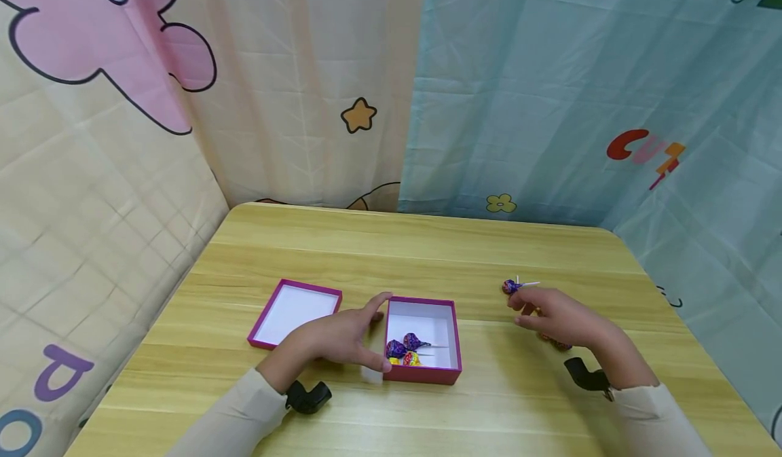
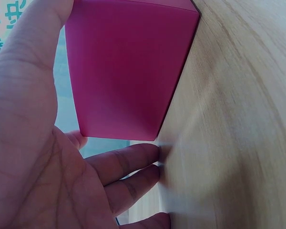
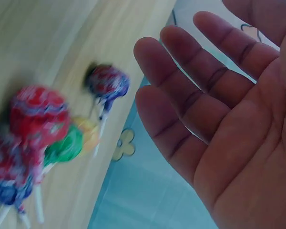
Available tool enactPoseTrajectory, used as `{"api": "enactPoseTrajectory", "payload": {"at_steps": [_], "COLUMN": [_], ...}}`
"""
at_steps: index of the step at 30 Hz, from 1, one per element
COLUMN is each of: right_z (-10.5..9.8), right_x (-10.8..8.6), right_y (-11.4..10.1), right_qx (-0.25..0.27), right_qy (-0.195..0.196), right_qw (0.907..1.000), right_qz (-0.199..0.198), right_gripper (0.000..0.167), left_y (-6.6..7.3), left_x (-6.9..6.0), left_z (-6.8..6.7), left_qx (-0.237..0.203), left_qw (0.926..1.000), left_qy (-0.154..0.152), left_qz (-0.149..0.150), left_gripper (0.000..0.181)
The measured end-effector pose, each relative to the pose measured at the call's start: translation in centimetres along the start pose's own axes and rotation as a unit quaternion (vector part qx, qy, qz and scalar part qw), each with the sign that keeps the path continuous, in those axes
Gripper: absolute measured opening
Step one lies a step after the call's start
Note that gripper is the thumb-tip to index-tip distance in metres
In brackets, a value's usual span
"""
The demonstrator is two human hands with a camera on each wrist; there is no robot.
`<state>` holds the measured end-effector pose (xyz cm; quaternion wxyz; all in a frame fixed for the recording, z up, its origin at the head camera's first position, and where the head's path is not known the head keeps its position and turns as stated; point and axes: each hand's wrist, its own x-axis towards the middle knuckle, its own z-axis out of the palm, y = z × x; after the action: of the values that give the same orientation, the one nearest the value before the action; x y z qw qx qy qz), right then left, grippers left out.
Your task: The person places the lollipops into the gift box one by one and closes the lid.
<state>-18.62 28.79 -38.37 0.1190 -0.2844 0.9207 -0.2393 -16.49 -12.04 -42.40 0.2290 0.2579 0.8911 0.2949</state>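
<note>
The left hand (image 1: 342,335) spans the side wall of an open magenta box (image 1: 421,374), gripping it with thumb and forefinger at the two corners; the other fingers lie loosely bent, tips close to the wooden table (image 1: 366,246). Just beside that grip, inside the box, lies a small cluster of wrapped lollipops (image 1: 412,341), purple and yellow. On the other side of the left hand, behind its wrist, the shallow white-lined lid (image 1: 299,311) lies with its inside up.

Well apart from the box, the right hand (image 1: 565,318) hovers with fingers slightly bent and parted, holding nothing. Just past its fingertips is a purple lollipop (image 1: 509,286). Below the palm, partly hidden in the head view, are more: a red lollipop (image 3: 38,114), a green lollipop (image 3: 69,145) and a yellow one (image 3: 89,131).
</note>
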Motion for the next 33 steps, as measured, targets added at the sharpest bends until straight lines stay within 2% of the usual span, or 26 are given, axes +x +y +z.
{"api": "enactPoseTrajectory", "payload": {"at_steps": [9, 20, 33], "right_z": [-0.1, -0.4, 0.1], "right_x": [-1.9, -4.0, -5.6], "right_y": [1.7, 3.0, 4.5], "right_qx": [-0.006, -0.002, 0.001], "right_qy": [0.009, 0.027, 0.025], "right_qw": [0.9995, 0.9974, 0.9974], "right_qz": [0.029, 0.066, 0.067], "right_gripper": [0.025, 0.013, 0.010], "left_y": [-0.2, -0.3, -0.1], "left_x": [0.0, 0.1, 0.0], "left_z": [0.1, 0.1, -0.1], "left_qx": [-0.004, -0.002, -0.004], "left_qw": [1.0000, 1.0000, 1.0000], "left_qy": [-0.001, -0.002, -0.004], "left_qz": [0.002, 0.004, 0.003], "left_gripper": [0.121, 0.122, 0.121]}}
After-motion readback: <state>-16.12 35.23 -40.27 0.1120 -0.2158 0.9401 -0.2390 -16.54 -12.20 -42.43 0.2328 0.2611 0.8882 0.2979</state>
